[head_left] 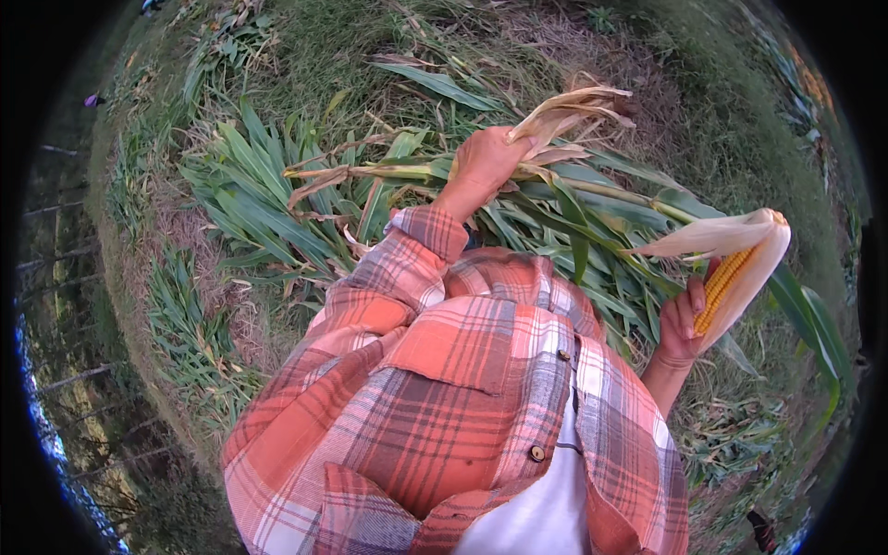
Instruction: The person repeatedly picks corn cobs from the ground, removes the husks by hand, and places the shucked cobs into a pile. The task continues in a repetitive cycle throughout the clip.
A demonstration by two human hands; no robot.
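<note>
The right hand (684, 319) is wrapped around the lower part of a ripe yellow ear of corn partly cased in pale cream husk (726, 280). The ear slants up and outward from the fingers, and one loose flap of husk (684, 238) sticks out above that hand, toward the body's midline. The bared kernels face inward over the fingers while husk covers the outer side; held this way, probably, the rows stay in sight and the grip is on the firm cob instead of slippery loose leaf.

The left hand (481, 166) is closed on a crumpled bunch of dry tan husk (578, 116), which fans out beyond the thumb side, up and to the right. Gathering the papery layers in one fist likely keeps them from slipping apart. A long greenish corn stalk (610, 191) runs just under this hand, out to both sides; whether the fingers grip it as well, I cannot tell.

To the left of that hand lies a heap of broad green corn leaves (264, 203), and more foliage spreads below it, close to the body. Beyond the hand is ground covered in thin grass (342, 55). The orange plaid shirt's rolled cuff (430, 236) sits clear of the left wrist, perhaps to keep cloth out of the leaves.
</note>
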